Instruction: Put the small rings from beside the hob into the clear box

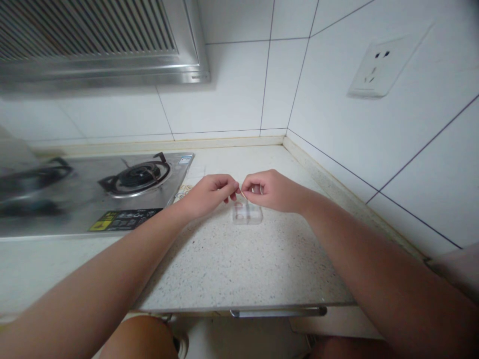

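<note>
My left hand (214, 193) and my right hand (270, 188) meet above the counter, with their fingertips nearly touching. A thin pale stick-like piece (244, 196) shows at the fingertips of my right hand, which pinches it. My left thumb and forefinger are pressed together too; what they hold is too small to make out. Just below the hands a small clear plastic box (247, 214) lies on the counter. Reddish and pale things show faintly through it, but their kind is unclear. Behind my left hand is a flat sheet with yellowish ring patterns (184, 191), partly covered.
A steel gas stove (179, 174) with a black burner (137, 175) stands at the left, under a range hood (187, 60). Speckled countertop (239, 269) spreads around the box. White tiled walls meet at the back corner; a socket (379, 67) is on the right wall.
</note>
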{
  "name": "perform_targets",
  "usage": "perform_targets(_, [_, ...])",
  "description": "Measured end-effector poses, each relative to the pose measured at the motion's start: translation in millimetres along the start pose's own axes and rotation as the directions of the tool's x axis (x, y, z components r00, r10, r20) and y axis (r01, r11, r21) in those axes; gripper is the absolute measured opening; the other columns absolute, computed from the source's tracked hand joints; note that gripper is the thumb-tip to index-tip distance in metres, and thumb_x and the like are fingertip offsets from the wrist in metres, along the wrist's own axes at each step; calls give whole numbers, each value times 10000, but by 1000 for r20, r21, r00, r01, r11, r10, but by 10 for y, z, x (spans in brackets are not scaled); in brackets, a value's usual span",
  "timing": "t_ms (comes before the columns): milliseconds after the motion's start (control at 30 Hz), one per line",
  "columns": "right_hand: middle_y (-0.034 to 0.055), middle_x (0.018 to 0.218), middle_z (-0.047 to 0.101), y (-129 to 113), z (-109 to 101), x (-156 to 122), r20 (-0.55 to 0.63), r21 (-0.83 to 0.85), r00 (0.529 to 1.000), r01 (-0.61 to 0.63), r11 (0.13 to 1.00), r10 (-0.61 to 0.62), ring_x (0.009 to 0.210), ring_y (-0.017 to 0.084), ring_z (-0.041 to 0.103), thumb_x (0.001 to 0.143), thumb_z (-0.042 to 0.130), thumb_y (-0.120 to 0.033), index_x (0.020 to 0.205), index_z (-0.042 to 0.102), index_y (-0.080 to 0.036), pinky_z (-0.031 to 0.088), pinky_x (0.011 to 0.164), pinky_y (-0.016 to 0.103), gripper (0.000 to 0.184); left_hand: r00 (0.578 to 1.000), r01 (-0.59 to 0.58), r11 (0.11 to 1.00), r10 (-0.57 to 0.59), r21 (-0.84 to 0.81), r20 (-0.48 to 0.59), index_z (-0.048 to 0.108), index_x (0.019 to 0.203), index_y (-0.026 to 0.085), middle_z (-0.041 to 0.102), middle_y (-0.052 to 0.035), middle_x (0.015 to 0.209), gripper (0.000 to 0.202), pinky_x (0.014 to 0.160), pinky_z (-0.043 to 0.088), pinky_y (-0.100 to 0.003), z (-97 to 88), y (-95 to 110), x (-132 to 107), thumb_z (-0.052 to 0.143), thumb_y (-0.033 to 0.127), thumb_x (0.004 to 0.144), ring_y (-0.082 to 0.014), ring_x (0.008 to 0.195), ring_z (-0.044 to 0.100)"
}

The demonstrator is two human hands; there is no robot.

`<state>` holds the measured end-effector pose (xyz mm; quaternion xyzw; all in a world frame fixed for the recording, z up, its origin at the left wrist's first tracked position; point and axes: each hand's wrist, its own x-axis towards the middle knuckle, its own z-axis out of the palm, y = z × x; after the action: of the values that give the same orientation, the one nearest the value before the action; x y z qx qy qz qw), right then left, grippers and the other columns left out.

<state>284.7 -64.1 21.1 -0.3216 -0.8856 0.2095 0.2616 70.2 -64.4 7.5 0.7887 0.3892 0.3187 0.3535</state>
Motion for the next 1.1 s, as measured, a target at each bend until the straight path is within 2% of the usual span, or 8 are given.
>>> perform_targets(433, [-3, 694, 610, -14, 1, 1, 7, -2, 1000, -10, 1000, 10, 593, 93, 457, 862, 556, -327, 833, 661, -166, 284, 592, 277, 195, 1000, -5, 1000, 5, 1, 4, 640, 802, 148, 665, -27, 755, 287, 615, 441, -235, 3, -16, -4, 502, 359, 940, -105, 649, 565])
perform_targets(1100, [0, 695, 619, -5, -1, 1, 8, -14, 1000, -4, 1000, 4, 593, 95, 478, 867, 560, -330, 844, 671, -164, 297, 586, 272, 201, 1000, -6, 1000, 6, 2, 0, 644, 805, 148, 671, -30, 756, 279, 586, 435, -228, 4, -23, 2, 504, 352, 935, -105, 641, 566])
